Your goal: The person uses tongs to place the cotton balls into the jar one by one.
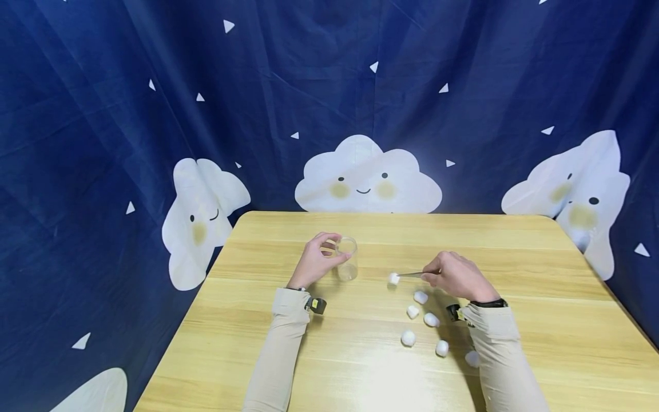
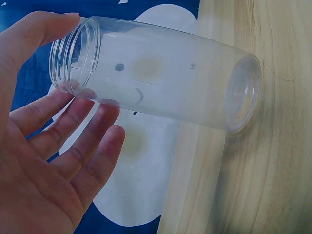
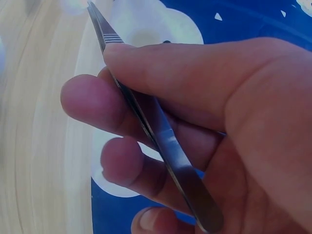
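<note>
My left hand [image 1: 315, 263] holds a clear jar [image 1: 348, 264] upright near its threaded mouth, thumb on one side and fingers on the other. In the left wrist view the jar [image 2: 161, 73] is see-through and its base meets the wooden table. My right hand [image 1: 457, 276] pinches metal tweezers [image 3: 171, 146] between thumb and fingers, their tips nearly together. At those tips, a white cotton ball [image 1: 393, 278] is held a little to the right of the jar. The right wrist view shows only a pale blur there.
Several loose cotton balls, such as one cotton ball [image 1: 408, 338], lie on the wooden table [image 1: 216, 355] between my forearms. One lies beside the right sleeve [image 1: 501, 349]. A blue curtain [image 1: 329, 74] with printed clouds hangs behind and beside the table.
</note>
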{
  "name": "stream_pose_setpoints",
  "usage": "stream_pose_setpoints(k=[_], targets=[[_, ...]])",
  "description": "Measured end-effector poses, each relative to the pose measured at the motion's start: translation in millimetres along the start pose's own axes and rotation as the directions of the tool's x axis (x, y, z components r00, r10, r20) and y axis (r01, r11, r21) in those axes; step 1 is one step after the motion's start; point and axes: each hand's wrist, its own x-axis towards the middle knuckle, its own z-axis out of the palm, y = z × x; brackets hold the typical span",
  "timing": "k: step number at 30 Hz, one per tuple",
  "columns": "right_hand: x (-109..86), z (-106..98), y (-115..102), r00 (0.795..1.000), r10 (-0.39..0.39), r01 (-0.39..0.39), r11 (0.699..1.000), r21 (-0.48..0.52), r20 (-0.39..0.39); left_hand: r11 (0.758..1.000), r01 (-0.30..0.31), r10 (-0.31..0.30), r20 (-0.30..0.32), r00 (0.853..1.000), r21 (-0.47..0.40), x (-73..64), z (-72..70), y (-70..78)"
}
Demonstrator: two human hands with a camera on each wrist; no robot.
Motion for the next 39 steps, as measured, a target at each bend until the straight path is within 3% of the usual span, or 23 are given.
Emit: stream_pose_setpoints(k=[39], targets=[[0.2,-0.1,-1.4,1.0,-0.005,0.006,1.0,0.014,-0.03,1.0,0.009,-0.009,0.001,1.0,0.022,0.2,-0.5,0.3]])
